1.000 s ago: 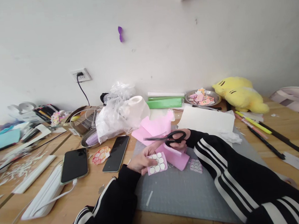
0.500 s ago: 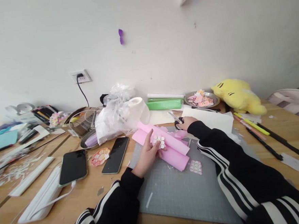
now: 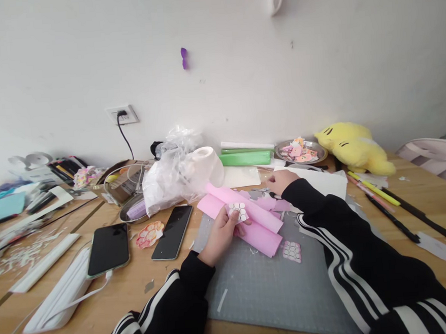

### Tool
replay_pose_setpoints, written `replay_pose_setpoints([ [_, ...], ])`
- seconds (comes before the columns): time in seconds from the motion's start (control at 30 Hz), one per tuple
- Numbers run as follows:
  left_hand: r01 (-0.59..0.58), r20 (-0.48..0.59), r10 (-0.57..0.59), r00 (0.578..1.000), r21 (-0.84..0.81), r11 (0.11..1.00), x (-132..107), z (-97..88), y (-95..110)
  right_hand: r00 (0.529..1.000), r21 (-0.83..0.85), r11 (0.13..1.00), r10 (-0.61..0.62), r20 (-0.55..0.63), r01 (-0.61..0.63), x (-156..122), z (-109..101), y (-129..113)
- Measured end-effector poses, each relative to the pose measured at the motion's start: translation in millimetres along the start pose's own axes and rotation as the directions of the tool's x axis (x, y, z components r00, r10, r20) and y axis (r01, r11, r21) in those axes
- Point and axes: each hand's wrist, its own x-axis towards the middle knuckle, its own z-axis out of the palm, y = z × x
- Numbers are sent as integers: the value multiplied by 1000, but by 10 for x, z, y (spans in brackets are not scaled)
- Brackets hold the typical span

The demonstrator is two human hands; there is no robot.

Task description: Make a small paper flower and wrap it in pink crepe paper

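Observation:
My left hand [image 3: 220, 234] is closed in a pinch on a small pink piece with white dots [image 3: 238, 211], held up just over the rolled pink foam sheets [image 3: 260, 231]. My right hand [image 3: 281, 181] reaches past the foam to pink scraps [image 3: 266, 203] at the far edge of the grey cutting mat [image 3: 269, 286]. Its back faces me and its fingers are turned away. A dark bit of the scissors [image 3: 273, 195] shows under its wrist. Another dotted pink piece [image 3: 292, 251] lies on the mat to the right of the foam.
Two phones [image 3: 108, 249] [image 3: 173, 231] lie left of the mat, beside a flower cut-out [image 3: 150, 234]. Behind are a plastic bag [image 3: 170, 176], a white roll [image 3: 207, 165], a green roll [image 3: 245, 158], a metal dish of cut-outs [image 3: 302, 150] and a yellow plush toy [image 3: 353, 147]. Pens [image 3: 381, 194] lie right; white sheet [image 3: 323, 183].
My right hand carried the scissors from over the foam to the mat's far edge. My left hand lifted the dotted piece from the mat up to the pink rolls.

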Motion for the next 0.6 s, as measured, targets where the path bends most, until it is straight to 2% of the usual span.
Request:
replay_pose_setpoints([
  [0.07,5,16,-5,1000,-4,1000,-2,-2,-4,976,216,954,-217,20,208,-96,-23,-111],
  [0.1,7,21,-7,1000,-6,1000,-3,-3,-4,945,319,905,-318,72,280,-138,-13,-163],
  [0.17,10,35,-9,999,-9,1000,-5,-6,3,859,462,809,-482,170,363,-196,47,-245],
  [0.2,11,45,-10,999,-9,1000,-7,-7,8,831,486,784,-524,186,385,-209,90,-272],
  [0.27,17,65,-17,998,1,1000,-9,-6,16,819,516,752,-552,155,410,-207,180,-300],
  [0.37,29,81,-31,996,26,999,-15,-2,23,865,493,784,-488,114,378,-173,277,-311],
  [0.47,34,85,-40,996,80,996,-23,-12,49,880,424,822,-463,106,381,-160,312,-333],
  [0.53,-7,62,-6,998,214,977,-27,-48,94,881,357,838,-467,79,413,-177,314,-361],
  [0.6,-80,21,78,997,447,891,-26,-126,161,879,292,851,-473,67,436,-217,310,-393],
])
